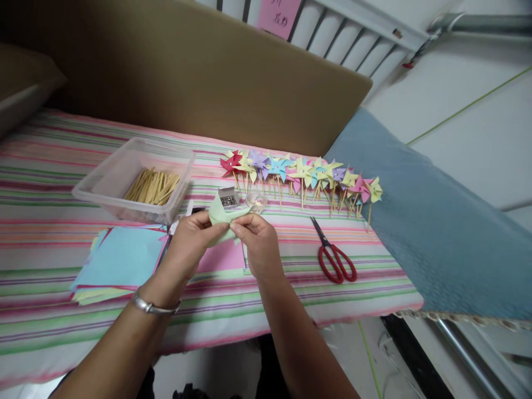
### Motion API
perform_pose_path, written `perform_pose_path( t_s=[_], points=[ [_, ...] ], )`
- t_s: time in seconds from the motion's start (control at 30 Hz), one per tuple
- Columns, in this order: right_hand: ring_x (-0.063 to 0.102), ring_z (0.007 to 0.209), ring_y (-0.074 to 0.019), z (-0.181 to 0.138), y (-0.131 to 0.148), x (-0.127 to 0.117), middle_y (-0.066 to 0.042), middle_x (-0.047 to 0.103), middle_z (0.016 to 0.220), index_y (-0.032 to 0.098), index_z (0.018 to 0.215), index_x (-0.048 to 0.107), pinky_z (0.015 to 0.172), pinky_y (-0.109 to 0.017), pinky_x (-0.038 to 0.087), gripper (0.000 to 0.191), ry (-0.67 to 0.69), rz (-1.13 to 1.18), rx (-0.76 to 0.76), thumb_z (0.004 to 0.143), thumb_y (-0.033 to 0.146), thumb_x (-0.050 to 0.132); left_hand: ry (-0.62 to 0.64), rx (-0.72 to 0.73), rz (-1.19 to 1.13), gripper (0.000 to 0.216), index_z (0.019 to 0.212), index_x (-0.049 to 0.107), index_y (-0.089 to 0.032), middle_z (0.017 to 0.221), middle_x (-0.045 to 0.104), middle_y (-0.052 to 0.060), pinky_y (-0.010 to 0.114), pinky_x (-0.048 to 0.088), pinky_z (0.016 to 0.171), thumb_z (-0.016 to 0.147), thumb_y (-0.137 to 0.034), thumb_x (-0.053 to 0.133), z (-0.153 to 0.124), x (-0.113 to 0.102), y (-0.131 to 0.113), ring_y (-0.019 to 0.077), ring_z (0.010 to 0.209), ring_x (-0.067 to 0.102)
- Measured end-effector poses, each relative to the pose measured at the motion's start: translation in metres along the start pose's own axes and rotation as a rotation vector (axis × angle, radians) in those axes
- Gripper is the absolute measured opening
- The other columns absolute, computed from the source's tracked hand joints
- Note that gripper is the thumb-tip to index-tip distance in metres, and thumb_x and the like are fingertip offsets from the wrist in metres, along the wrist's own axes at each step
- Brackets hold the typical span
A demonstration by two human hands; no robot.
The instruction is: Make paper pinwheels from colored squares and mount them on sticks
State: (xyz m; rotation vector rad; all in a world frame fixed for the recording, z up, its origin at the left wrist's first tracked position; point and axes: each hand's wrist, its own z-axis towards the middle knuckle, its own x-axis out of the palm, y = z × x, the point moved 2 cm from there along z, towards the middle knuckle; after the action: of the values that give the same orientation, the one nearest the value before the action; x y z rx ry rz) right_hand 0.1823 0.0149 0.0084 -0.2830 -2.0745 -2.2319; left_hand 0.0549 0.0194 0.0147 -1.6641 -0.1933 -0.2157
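Observation:
Between my two hands is a pale green paper pinwheel (218,212), partly folded. My left hand (195,235) pinches its left side and lower edge. The fingers of my right hand (255,238) pinch the paper close to its middle; any small part under those fingertips is hidden. Just beyond the paper stands a small open box of metal pins (228,198), beside a small round clear container (256,201) whose contents are too small to name. Under my hands lies a pink paper sheet (222,257) on the striped cloth.
A clear plastic bin (97,180) holds wooden sticks (153,187). Nearer lies a stack of coloured paper (120,257). Red-handled scissors (332,252) rest at right, with a row of finished pinwheels (303,172) behind. A brown board (199,72) borders the back; blue fabric (424,216) lies right.

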Motion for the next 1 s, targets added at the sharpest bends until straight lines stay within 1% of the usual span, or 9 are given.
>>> perform_pose_path(
  t_s=[0.2, 0.47, 0.6, 0.73, 1.0],
  points=[
    [0.056, 0.064, -0.0127, -0.0005, 0.0004, -0.0007, 0.002, 0.063, 0.066, 0.020, 0.067, 0.063, 0.066, -0.027, 0.045, 0.008, -0.002, -0.002, 0.002, 0.065, 0.023, 0.070, 0.025, 0.000, -0.024, 0.020, 0.077, 0.073, -0.015, 0.072, 0.070, 0.000, 0.024, 0.042, 0.061, 0.060, -0.024, 0.076, 0.0005, 0.0009, 0.0003, 0.0134, 0.064, 0.058],
    [0.055, 0.064, -0.0122, -0.0007, 0.0016, -0.0016, 0.003, 0.063, 0.065, 0.020, 0.066, 0.064, 0.065, -0.027, 0.043, 0.006, 0.000, -0.010, -0.019, 0.066, 0.020, 0.070, 0.008, -0.036, -0.061, 0.022, 0.074, 0.072, -0.015, 0.069, 0.070, 0.000, 0.024, 0.044, 0.061, 0.054, -0.023, 0.080, 0.0020, 0.0017, 0.0009, 0.0129, 0.061, 0.058],
    [0.053, 0.060, -0.0123, 0.0000, 0.0025, -0.0016, 0.003, 0.061, 0.062, 0.020, 0.065, 0.063, 0.062, -0.027, 0.043, 0.007, -0.011, -0.047, -0.011, 0.065, 0.022, 0.069, -0.001, -0.044, -0.054, 0.021, 0.073, 0.073, -0.015, 0.068, 0.070, 0.001, 0.024, 0.043, 0.061, 0.054, -0.022, 0.080, 0.0020, 0.0014, 0.0020, 0.0128, 0.061, 0.058],
    [0.055, 0.063, -0.0136, -0.0006, 0.0036, -0.0016, 0.002, 0.062, 0.065, 0.020, 0.065, 0.062, 0.065, -0.028, 0.044, 0.007, -0.019, -0.085, -0.019, 0.065, 0.023, 0.069, 0.009, -0.051, -0.047, 0.020, 0.073, 0.074, -0.016, 0.068, 0.070, 0.001, 0.023, 0.042, 0.058, 0.055, -0.023, 0.080, 0.0025, -0.0002, 0.0048, 0.0125, 0.060, 0.057],
    [0.057, 0.068, -0.0152, -0.0004, -0.0013, -0.0010, 0.001, 0.063, 0.068, 0.021, 0.067, 0.062, 0.068, -0.029, 0.046, 0.007, -0.043, -0.140, -0.037, 0.066, 0.024, 0.068, -0.033, -0.063, -0.045, 0.027, 0.074, 0.074, -0.015, 0.067, 0.070, 0.002, 0.024, 0.040, 0.055, 0.051, -0.026, 0.082, 0.0027, -0.0006, 0.0077, 0.0146, 0.060, 0.058]
  ],
)
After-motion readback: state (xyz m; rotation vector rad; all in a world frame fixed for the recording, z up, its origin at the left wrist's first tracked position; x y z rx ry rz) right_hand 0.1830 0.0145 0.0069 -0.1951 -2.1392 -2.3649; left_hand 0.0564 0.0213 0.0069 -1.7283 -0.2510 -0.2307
